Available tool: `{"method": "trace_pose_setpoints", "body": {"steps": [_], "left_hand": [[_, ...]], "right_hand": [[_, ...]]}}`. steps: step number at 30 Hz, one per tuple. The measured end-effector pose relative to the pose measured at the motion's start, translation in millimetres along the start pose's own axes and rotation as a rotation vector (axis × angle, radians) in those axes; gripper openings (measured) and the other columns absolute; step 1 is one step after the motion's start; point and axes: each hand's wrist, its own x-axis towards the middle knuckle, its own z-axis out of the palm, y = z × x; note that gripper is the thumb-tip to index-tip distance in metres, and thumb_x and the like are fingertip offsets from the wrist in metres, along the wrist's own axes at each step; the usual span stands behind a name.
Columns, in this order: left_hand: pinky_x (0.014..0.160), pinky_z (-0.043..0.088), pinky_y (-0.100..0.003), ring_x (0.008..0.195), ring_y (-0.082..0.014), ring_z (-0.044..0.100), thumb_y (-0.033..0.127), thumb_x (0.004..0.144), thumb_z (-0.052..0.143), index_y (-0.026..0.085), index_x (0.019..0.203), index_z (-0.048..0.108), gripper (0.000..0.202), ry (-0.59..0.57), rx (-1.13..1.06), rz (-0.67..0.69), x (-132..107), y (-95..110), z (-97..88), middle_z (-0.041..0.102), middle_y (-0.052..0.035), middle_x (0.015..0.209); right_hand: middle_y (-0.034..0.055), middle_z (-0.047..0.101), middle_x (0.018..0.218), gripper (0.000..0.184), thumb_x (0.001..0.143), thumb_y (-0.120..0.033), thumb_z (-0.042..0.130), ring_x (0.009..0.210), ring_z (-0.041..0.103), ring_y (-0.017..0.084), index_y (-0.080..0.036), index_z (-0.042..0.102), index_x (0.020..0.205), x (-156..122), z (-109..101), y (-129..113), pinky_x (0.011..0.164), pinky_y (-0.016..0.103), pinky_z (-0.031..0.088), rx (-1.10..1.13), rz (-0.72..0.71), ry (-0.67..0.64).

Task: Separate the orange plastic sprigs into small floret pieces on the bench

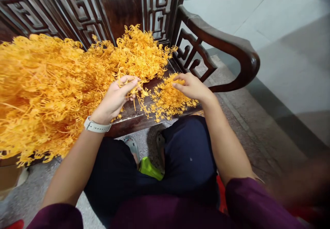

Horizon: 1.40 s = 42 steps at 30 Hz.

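Observation:
My left hand (pixel 117 93), with a pale watch on its wrist, is closed around a few yellow plastic flower pieces (pixel 140 102), whose thin stems dangle below the fingers. A small loose pile of yellow plastic flower pieces (pixel 167 98) lies on the dark wooden bench seat (pixel 129 124). Over the right side of this pile hovers my right hand (pixel 190 85), thumb and index finger apart; its other fingers are partly hidden. A large heap of the same yellow pieces (pixel 59 88) spreads along the bench to the left and behind both hands.
The bench has a carved backrest (pixel 123 9) and a curved wooden armrest (pixel 221 40) at the right. Between my legs is a bright green object (pixel 151 169). A cardboard box (pixel 10 177) stands on the floor at the lower left. A blurred shape shows at the lower right.

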Motion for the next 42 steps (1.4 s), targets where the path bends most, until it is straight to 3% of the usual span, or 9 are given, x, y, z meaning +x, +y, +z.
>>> {"method": "trace_pose_setpoints", "body": {"steps": [10, 14, 18, 21, 23, 26, 32, 37, 42], "left_hand": [[0.055, 0.044, -0.021, 0.069, -0.0112, 0.057, 0.039, 0.095, 0.074, 0.022, 0.102, 0.074, 0.019, -0.061, -0.061, -0.083, 2, -1, -0.7, 0.073, -0.0051, 0.099], [0.055, 0.044, -0.020, 0.076, -0.0125, 0.061, 0.036, 0.093, 0.076, 0.024, 0.104, 0.075, 0.017, -0.057, -0.049, -0.050, 1, -1, 1.2, 0.074, -0.0046, 0.105], [0.057, 0.048, -0.021, 0.080, -0.0136, 0.065, 0.038, 0.090, 0.080, 0.025, 0.105, 0.074, 0.021, -0.049, -0.023, -0.002, 0, -1, 6.0, 0.075, -0.0057, 0.115], [0.065, 0.054, -0.023, 0.086, -0.0143, 0.068, 0.041, 0.089, 0.081, 0.025, 0.104, 0.071, 0.024, -0.050, -0.023, 0.049, -1, -4, 8.4, 0.076, -0.0057, 0.114], [0.065, 0.054, -0.022, 0.078, -0.0120, 0.066, 0.043, 0.089, 0.081, 0.025, 0.107, 0.072, 0.027, -0.036, -0.041, 0.042, -1, -5, 8.3, 0.076, -0.0040, 0.107], [0.057, 0.052, -0.021, 0.063, -0.0092, 0.062, 0.048, 0.091, 0.078, 0.027, 0.115, 0.073, 0.032, -0.027, -0.030, -0.008, -1, -3, 4.6, 0.073, -0.0017, 0.095], [0.046, 0.038, -0.022, 0.052, -0.0086, 0.052, 0.056, 0.096, 0.070, 0.025, 0.121, 0.074, 0.040, -0.030, 0.134, 0.022, 0, 6, -8.0, 0.075, -0.0038, 0.083], [0.053, 0.039, -0.024, 0.059, -0.0109, 0.054, 0.049, 0.086, 0.085, 0.026, 0.113, 0.082, 0.036, -0.116, 0.440, 0.218, -2, 6, -11.7, 0.073, -0.0018, 0.077], [0.073, 0.053, -0.029, 0.082, -0.0182, 0.070, 0.052, 0.089, 0.080, 0.022, 0.101, 0.087, 0.033, -0.172, 0.540, 0.281, -1, 5, -13.7, 0.083, -0.0088, 0.097]], "right_hand": [[0.0153, 0.058, 0.121, 0.039, 0.095, -0.042, 0.065, 0.084, 0.063, 0.023, -0.016, 0.071, 0.124, -12, 0, -27, 0.095, 0.049, 0.056, 0.090, 0.006, 0.108], [0.0118, 0.066, 0.114, 0.039, 0.099, -0.058, 0.062, 0.090, 0.063, 0.023, -0.021, 0.070, 0.111, -11, 0, -41, 0.087, 0.041, 0.055, 0.239, -0.039, 0.183], [0.0071, 0.073, 0.095, 0.052, 0.098, -0.073, 0.057, 0.077, 0.065, 0.017, -0.022, 0.066, 0.096, -14, 2, -71, 0.068, 0.031, 0.052, 0.719, -0.059, -0.066], [0.0074, 0.077, 0.094, 0.050, 0.093, -0.070, 0.069, 0.069, 0.066, 0.014, -0.021, 0.066, 0.094, -23, 7, -99, 0.062, 0.029, 0.053, 0.945, -0.080, -0.254], [0.0067, 0.077, 0.090, 0.047, 0.089, -0.066, 0.076, 0.067, 0.066, 0.014, -0.020, 0.067, 0.092, -28, 10, -113, 0.061, 0.029, 0.054, 1.042, -0.104, -0.275], [0.0048, 0.074, 0.085, 0.043, 0.089, -0.061, 0.080, 0.065, 0.064, 0.013, -0.020, 0.066, 0.087, -29, 12, -120, 0.059, 0.028, 0.053, 1.145, -0.108, -0.155], [-0.0007, 0.061, 0.074, 0.040, 0.085, -0.055, 0.086, 0.061, 0.051, 0.010, -0.023, 0.064, 0.086, -22, 7, -105, 0.055, 0.027, 0.043, 1.217, -0.037, 0.122], [-0.0015, 0.056, 0.075, 0.038, 0.086, -0.051, 0.085, 0.061, 0.046, 0.010, -0.023, 0.061, 0.088, -26, -3, -105, 0.053, 0.027, 0.040, 1.332, 0.064, -0.031], [-0.0064, 0.039, 0.065, 0.036, 0.089, -0.047, 0.081, 0.052, 0.032, 0.008, -0.022, 0.057, 0.083, -27, -11, -105, 0.048, 0.024, 0.032, 1.480, 0.100, -0.261]]}}
